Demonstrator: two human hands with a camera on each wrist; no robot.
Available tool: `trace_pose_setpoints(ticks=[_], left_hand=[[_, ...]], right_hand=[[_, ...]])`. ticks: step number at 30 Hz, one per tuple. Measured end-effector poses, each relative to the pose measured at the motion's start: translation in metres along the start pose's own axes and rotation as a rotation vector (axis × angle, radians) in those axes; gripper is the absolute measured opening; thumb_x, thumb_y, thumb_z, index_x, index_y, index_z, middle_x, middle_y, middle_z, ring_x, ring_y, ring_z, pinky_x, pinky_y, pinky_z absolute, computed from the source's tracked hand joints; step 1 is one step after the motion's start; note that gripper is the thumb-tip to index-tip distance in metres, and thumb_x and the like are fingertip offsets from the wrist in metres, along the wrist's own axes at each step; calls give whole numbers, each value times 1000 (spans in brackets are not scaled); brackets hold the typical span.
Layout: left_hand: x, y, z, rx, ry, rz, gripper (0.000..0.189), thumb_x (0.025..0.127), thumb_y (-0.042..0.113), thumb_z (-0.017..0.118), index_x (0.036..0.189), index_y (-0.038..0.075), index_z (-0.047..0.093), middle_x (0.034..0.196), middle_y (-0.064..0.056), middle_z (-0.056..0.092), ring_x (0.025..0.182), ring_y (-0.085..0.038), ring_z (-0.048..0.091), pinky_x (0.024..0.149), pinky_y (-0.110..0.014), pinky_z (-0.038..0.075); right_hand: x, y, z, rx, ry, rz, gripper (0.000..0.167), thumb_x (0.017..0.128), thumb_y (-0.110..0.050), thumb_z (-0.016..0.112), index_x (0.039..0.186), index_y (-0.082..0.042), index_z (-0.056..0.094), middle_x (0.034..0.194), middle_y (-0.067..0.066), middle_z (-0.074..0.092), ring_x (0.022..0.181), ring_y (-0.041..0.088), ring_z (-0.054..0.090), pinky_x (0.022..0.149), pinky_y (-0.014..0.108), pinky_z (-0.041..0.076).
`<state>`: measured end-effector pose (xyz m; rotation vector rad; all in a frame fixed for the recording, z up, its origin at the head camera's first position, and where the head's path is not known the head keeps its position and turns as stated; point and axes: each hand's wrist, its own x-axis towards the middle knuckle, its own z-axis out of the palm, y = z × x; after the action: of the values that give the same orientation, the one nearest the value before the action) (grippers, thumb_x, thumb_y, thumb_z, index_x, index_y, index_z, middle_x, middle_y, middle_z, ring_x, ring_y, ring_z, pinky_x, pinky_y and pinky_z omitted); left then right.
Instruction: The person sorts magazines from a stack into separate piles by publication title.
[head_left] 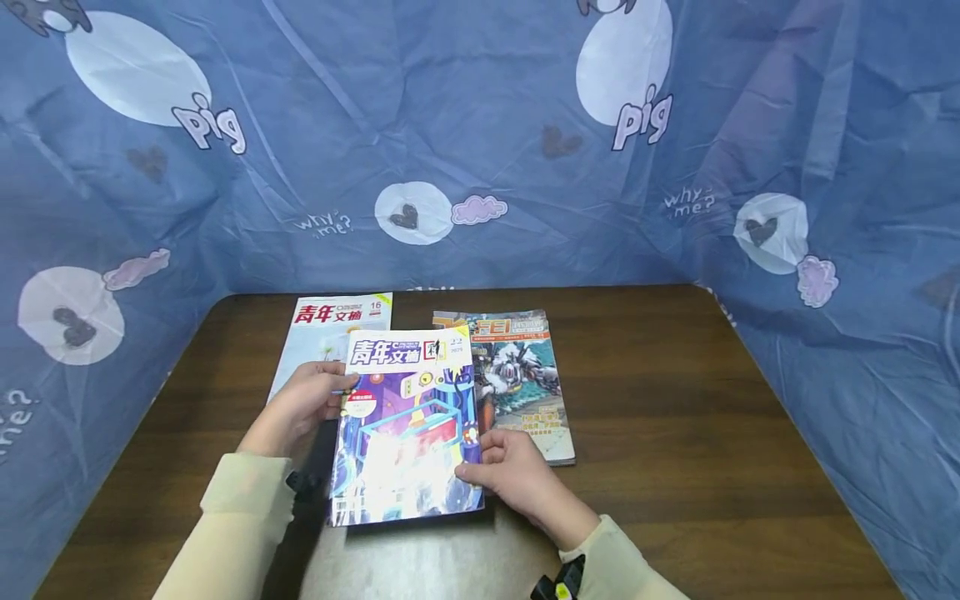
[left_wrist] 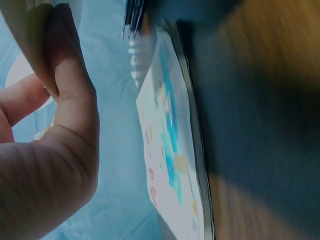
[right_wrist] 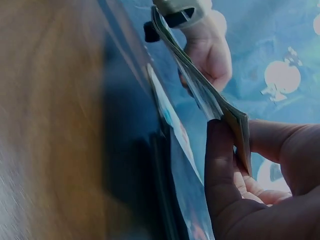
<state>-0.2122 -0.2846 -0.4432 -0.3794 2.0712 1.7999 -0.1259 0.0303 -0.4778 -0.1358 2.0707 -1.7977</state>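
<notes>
A magazine with a bright purple and blue cover [head_left: 408, 417] is raised off the table between both hands, its cover facing up and catching a glare. My left hand [head_left: 296, 408] grips its left edge near the upper part. On the opposite edge, lower down, my right hand [head_left: 517, 475] pinches it, thumb on the cover and fingers underneath. The right wrist view shows the magazine's page edges [right_wrist: 192, 70] held clear of the tabletop. Behind it lie a pale magazine with red lettering [head_left: 307, 342] and one with an armoured figure on its cover [head_left: 517, 379], both partly hidden.
The dark wooden table [head_left: 675, 400] extends to both sides of the magazines. A blue cloth with printed pigs and hearts [head_left: 480, 133] hangs around its back and sides. Dark devices are strapped to both wrists.
</notes>
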Motion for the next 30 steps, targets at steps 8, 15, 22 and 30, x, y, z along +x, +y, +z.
trace_pose_setpoints(ticks=[8,15,22,30], left_hand=[[-20,-13,-27,51,-36,22,37,105,12,56,126,-17,50,95,-14,73,80,-25,73,68,-35,60],[-31,-23,-41,109,-21,2,38,102,13,61,125,-17,53,96,-17,72,81,-30,73,70,-39,61],[-38,-34,-59,142,-94,45,34,101,12,64,118,-16,58,97,-21,72,83,-34,74,72,-43,61],[-46,-48,-79,164,-244,61,35,100,12,65,119,-17,58,102,-24,72,87,-38,73,75,-46,60]], right_hand=[[-3,-2,25,-32,-47,-61,26,81,-6,85,91,0,62,59,-4,52,53,7,43,49,20,37],[-10,-2,45,29,-119,-48,23,81,-2,82,86,-2,60,58,0,60,50,7,53,47,21,45],[-15,-3,62,63,-145,-30,24,79,4,82,84,-2,60,56,3,61,46,9,56,47,29,55],[-23,4,83,89,-215,96,27,79,6,83,85,-3,59,64,12,68,51,15,65,46,28,55]])
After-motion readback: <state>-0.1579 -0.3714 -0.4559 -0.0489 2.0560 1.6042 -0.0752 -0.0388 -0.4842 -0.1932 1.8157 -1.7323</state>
